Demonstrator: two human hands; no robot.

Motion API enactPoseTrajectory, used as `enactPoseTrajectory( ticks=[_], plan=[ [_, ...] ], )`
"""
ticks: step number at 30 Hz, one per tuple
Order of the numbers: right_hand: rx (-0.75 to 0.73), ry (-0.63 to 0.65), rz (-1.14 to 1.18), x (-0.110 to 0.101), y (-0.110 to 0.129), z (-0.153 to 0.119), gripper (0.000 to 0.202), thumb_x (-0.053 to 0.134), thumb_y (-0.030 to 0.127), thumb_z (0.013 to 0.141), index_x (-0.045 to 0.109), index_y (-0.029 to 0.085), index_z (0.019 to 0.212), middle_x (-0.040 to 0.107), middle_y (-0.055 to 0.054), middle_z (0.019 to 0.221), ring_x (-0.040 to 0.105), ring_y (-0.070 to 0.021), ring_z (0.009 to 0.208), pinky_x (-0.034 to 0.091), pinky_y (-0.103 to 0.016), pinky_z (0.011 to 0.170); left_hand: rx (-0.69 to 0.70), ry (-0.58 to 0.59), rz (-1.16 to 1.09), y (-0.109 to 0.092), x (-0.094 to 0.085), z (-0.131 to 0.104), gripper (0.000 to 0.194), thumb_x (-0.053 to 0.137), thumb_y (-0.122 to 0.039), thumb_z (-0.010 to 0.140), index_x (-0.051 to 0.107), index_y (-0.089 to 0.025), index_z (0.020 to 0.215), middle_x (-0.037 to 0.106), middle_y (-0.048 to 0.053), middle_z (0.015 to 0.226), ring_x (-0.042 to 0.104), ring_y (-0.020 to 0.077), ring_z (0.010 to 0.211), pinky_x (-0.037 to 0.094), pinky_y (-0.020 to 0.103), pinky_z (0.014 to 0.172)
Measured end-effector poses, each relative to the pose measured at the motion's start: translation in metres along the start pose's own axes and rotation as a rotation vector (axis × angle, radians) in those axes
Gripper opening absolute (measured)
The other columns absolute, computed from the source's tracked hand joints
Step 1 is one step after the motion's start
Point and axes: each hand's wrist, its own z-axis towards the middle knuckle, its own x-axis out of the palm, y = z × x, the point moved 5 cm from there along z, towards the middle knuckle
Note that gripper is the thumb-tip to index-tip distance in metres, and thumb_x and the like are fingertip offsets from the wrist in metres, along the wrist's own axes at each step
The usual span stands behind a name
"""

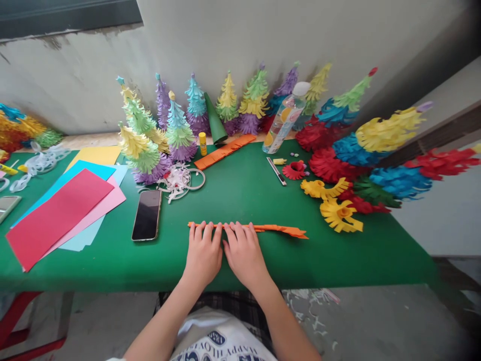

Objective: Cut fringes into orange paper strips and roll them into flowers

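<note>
A narrow orange paper strip (270, 228), folded lengthwise, lies across the green table in front of me. Its right end is looser and jagged. Side by side, my left hand (205, 250) and my right hand (242, 250) have their fingers bent over the left half of the strip, pinching it against the tabletop. The thumbs are mostly hidden behind the hands. A second orange strip (225, 152), wider and fringed on one edge, rests farther back, beside a yellow glue stick (203, 144) and a dark green paper cone (215, 120).
Left of my hands are a phone (147, 215) and coloured paper sheets (62, 218). Paper scraps with a tape ring (193, 179) lie behind the phone. Fringed paper trees (180, 125) line the wall. A bottle (284, 120), a cutter (276, 171) and yellow fringed curls (341, 214) are to the right.
</note>
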Motion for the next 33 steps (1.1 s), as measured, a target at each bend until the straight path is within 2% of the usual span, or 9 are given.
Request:
enactPoseTrajectory(
  ticks=[6,12,19,26,33],
  plan=[
    [0.015,-0.007,-0.019,-0.0023,-0.0002,0.0023,0.03,0.053,0.021,0.089,0.063,0.01,0.114,0.064,-0.016,0.107,0.054,-0.0286,0.1,0.04,-0.052,0.1,-0.004,0.026,-0.035,0.0016,-0.0034,0.0029,0.04,0.051,-0.021,0.085,0.058,-0.015,0.124,0.057,0.012,0.11,0.05,0.0295,0.102,0.037,0.058,0.1],
    [0.04,-0.016,0.008,-0.0046,-0.0003,0.0016,0.024,0.057,0.022,0.086,0.066,0.013,0.108,0.063,-0.013,0.1,0.055,-0.027,0.095,0.043,-0.05,0.097,-0.003,-0.004,-0.033,0.0008,-0.004,-0.0023,0.04,0.052,-0.022,0.086,0.059,-0.016,0.124,0.056,0.013,0.113,0.048,0.031,0.105,0.036,0.058,0.101],
    [0.011,-0.089,0.012,0.0016,0.0001,-0.0028,0.027,0.046,0.02,0.093,0.065,0.01,0.109,0.065,-0.017,0.111,0.058,-0.0292,0.105,0.041,-0.052,0.098,0.012,0.031,-0.048,0.0023,-0.0031,-0.0017,0.042,0.049,-0.022,0.088,0.055,-0.016,0.129,0.056,0.013,0.116,0.047,0.0305,0.106,0.036,0.058,0.101],
    [-0.026,-0.048,0.034,0.002,0.0002,-0.0059,0.034,0.041,0.021,0.095,0.06,0.008,0.12,0.066,-0.017,0.116,0.058,-0.0291,0.111,0.04,-0.053,0.102,0.011,0.047,-0.054,0.0018,-0.0023,-0.0026,0.043,0.049,-0.02,0.087,0.054,-0.014,0.129,0.055,0.013,0.12,0.047,0.0311,0.107,0.035,0.058,0.102],
    [-0.013,-0.037,0.037,0.0026,0.0003,-0.0047,0.033,0.043,0.02,0.094,0.062,0.009,0.118,0.067,-0.016,0.116,0.06,-0.0298,0.111,0.042,-0.054,0.102,0.022,0.028,-0.032,0.002,-0.002,-0.0017,0.043,0.048,-0.017,0.085,0.056,-0.012,0.127,0.058,0.012,0.12,0.047,0.0317,0.106,0.035,0.058,0.102]
  ],
)
